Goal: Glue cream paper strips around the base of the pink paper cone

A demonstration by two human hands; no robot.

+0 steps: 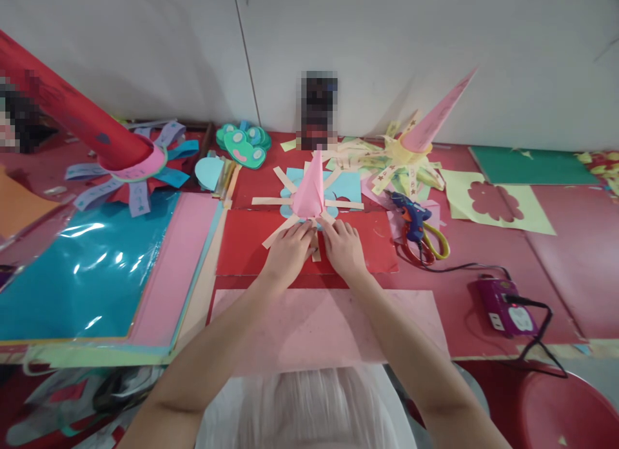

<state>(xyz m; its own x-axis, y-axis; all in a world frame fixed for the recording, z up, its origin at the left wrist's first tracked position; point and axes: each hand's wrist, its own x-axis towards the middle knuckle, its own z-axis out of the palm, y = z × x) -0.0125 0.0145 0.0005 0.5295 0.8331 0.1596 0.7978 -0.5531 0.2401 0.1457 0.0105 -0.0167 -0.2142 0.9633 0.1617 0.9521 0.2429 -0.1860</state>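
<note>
A pink paper cone (308, 192) stands upright in the middle, with tan paper strips (271, 201) spreading out from its base. Beneath it show pieces of blue paper (349, 184) and a red board (246, 246). My left hand (290, 248) is closed at the near left of the cone's base, its fingertips pressed to the rim. From the right, my right hand (343, 242) closes on the same near edge, fingers close to the left ones. One strip (316, 246) points toward me between the hands. Exactly what lies under the fingertips is partly hidden.
Right of the board lie a blue glue gun (411, 215), scissors (438, 241) and a purple power adapter (505, 307) with a black cord. Finished-looking paper cones stand left (116, 139) and right (435, 123). Wrapped coloured paper (101, 262) covers the left side.
</note>
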